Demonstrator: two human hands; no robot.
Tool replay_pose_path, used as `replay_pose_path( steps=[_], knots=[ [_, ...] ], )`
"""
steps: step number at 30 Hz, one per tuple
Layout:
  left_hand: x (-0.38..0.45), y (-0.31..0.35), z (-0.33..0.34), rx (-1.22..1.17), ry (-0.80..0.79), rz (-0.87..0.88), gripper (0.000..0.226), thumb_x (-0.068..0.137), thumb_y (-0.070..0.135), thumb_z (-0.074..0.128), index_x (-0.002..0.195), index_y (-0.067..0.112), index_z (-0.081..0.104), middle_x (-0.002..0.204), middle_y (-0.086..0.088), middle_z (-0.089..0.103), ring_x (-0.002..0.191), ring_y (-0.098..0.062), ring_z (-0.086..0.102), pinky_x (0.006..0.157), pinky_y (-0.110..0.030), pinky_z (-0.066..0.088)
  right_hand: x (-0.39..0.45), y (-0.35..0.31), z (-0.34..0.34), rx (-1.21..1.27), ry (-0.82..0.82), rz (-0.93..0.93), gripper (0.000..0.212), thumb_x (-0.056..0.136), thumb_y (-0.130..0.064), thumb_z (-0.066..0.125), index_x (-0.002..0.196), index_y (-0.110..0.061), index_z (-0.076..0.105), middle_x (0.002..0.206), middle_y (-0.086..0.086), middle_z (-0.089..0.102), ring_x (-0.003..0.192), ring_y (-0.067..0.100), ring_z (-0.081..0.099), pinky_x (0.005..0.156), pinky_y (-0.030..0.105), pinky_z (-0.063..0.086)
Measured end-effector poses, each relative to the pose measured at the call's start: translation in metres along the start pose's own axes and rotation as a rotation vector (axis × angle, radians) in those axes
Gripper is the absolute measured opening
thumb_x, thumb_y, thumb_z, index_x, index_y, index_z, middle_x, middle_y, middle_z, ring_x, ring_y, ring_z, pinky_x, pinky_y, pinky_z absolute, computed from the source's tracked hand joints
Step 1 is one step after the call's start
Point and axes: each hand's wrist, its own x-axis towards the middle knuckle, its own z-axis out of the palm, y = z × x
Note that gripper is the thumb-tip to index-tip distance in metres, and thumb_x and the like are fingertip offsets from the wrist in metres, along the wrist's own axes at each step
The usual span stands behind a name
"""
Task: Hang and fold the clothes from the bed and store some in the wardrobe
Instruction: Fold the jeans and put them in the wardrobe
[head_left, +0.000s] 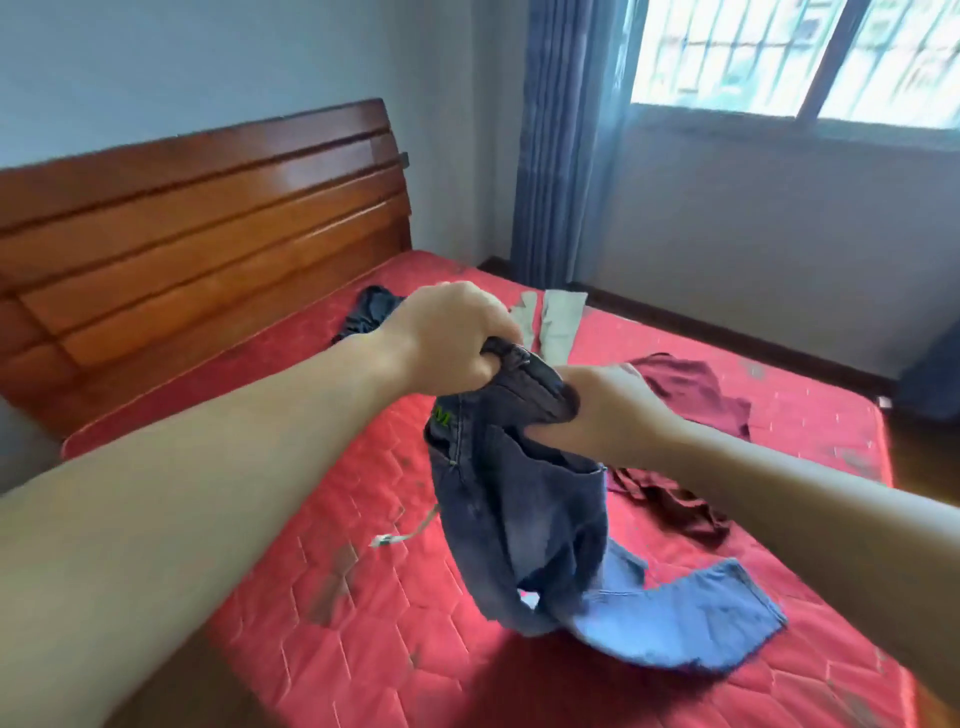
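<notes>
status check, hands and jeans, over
Left hand and right hand both grip jeans waistband. Legs trail on red mattress. Maroon garment beside, nothing blocking.

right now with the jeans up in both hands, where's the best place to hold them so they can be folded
Hold the jeans by the waistband, one hand at each end, from above. Both the left hand and right hand already grip the bunched waistband close together, so the legs hang twisted onto the red mattress. Spreading the hands apart would probably let the legs drop straight.
</notes>
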Motion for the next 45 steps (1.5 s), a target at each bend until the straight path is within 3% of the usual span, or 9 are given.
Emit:
replay_pose_path(
  steps=[3, 7, 14, 21, 24, 27, 34, 40, 45],
  knots=[
    [-0.026, 0.01, -0.062, 0.072, 0.106, 0.021, 0.031, 0.07, 0.018, 0.054, 0.09, 0.027, 0.076, 0.088, 0.009, 0.069, 0.088, -0.021, 0.063, 0.072, -0.033, 0.051, -0.006, -0.039, -0.022, 0.004, 0.026, -0.077, 0.032, 0.065, -0.056, 0.058, 0.086, -0.038, 0.042, 0.082, -0.002, 0.063, 0.088, 0.038, 0.061, 0.074, 0.036, 0.042],
    [-0.07, 0.039, -0.135, 0.223, 0.162, 0.026, 0.03, 0.072, 0.012, 0.059, 0.09, 0.03, 0.076, 0.087, 0.011, 0.068, 0.087, -0.02, 0.064, 0.065, -0.029, 0.046, -0.031, -0.081, -0.03, 0.155, 0.117, -0.023, 0.026, 0.065, -0.047, 0.066, 0.069, -0.032, 0.045, 0.064, -0.007, 0.053, 0.067, 0.028, 0.055, 0.061, 0.034, 0.045],
    [-0.125, 0.057, -0.219, 0.458, 0.183, -0.061, 0.025, 0.079, 0.018, 0.061, 0.1, 0.027, 0.072, 0.102, 0.004, 0.07, 0.095, -0.028, 0.063, 0.076, -0.039, 0.051, -0.094, -0.124, 0.002, 0.129, 0.169, 0.017, 0.064, 0.069, -0.046, 0.066, 0.129, -0.037, 0.045, 0.121, 0.001, 0.059, 0.112, 0.029, 0.055, 0.09, 0.038, 0.044],
    [-0.162, 0.029, -0.224, 0.458, 0.233, -0.174, 0.018, 0.08, 0.019, 0.057, 0.094, 0.024, 0.068, 0.096, 0.001, 0.068, 0.087, -0.033, 0.062, 0.068, -0.037, 0.045, -0.085, -0.165, 0.036, 0.036, 0.11, 0.173, 0.067, 0.067, -0.033, 0.065, 0.128, -0.031, 0.037, 0.126, 0.002, 0.043, 0.124, 0.03, 0.041, 0.094, 0.045, 0.036],
    [-0.183, -0.004, -0.23, 0.43, 0.271, -0.195, 0.016, 0.079, 0.016, 0.059, 0.091, 0.023, 0.068, 0.092, 0.001, 0.068, 0.082, -0.032, 0.062, 0.066, -0.035, 0.042, -0.067, -0.164, 0.052, 0.069, -0.073, 0.308, 0.042, 0.073, -0.029, 0.062, 0.113, -0.028, 0.052, 0.119, 0.002, 0.052, 0.119, 0.03, 0.047, 0.095, 0.042, 0.039],
    [-0.204, -0.051, -0.234, 0.364, 0.254, -0.257, 0.016, 0.078, 0.015, 0.061, 0.089, 0.022, 0.069, 0.092, 0.001, 0.068, 0.084, -0.031, 0.061, 0.069, -0.036, 0.045, -0.038, -0.167, 0.064, 0.343, -0.104, 0.297, 0.008, 0.078, -0.012, 0.061, 0.083, -0.017, 0.063, 0.084, 0.002, 0.066, 0.091, 0.024, 0.062, 0.069, 0.02, 0.046],
    [-0.239, -0.175, -0.206, 0.126, -0.052, -0.437, 0.028, 0.073, -0.004, 0.058, 0.084, 0.018, 0.07, 0.087, 0.003, 0.058, 0.089, -0.024, 0.06, 0.076, -0.035, 0.05, 0.066, -0.209, 0.042, 0.363, 0.089, 0.187, 0.024, 0.082, -0.004, 0.057, 0.072, -0.024, 0.062, 0.072, -0.004, 0.063, 0.076, 0.022, 0.059, 0.07, 0.03, 0.045],
    [-0.244, -0.233, -0.161, 0.05, -0.689, -0.6, 0.076, 0.078, 0.003, 0.069, 0.143, 0.028, 0.038, 0.126, -0.006, 0.049, 0.11, -0.028, 0.057, 0.089, -0.041, 0.054, 0.125, -0.248, 0.01, 0.347, 0.282, 0.134, 0.029, 0.082, -0.01, 0.055, 0.092, -0.03, 0.071, 0.087, -0.011, 0.07, 0.087, 0.013, 0.061, 0.079, 0.025, 0.046],
    [-0.234, -0.25, -0.116, -0.356, -1.02, -0.604, 0.049, 0.085, -0.006, 0.061, 0.125, 0.02, 0.051, 0.126, -0.015, 0.059, 0.102, -0.026, 0.061, 0.084, -0.04, 0.049, 0.153, -0.243, -0.004, 0.388, 0.241, 0.159, 0.025, 0.085, -0.012, 0.054, 0.096, -0.025, 0.072, 0.091, -0.004, 0.072, 0.088, 0.017, 0.064, 0.083, 0.03, 0.052]
  ],
)
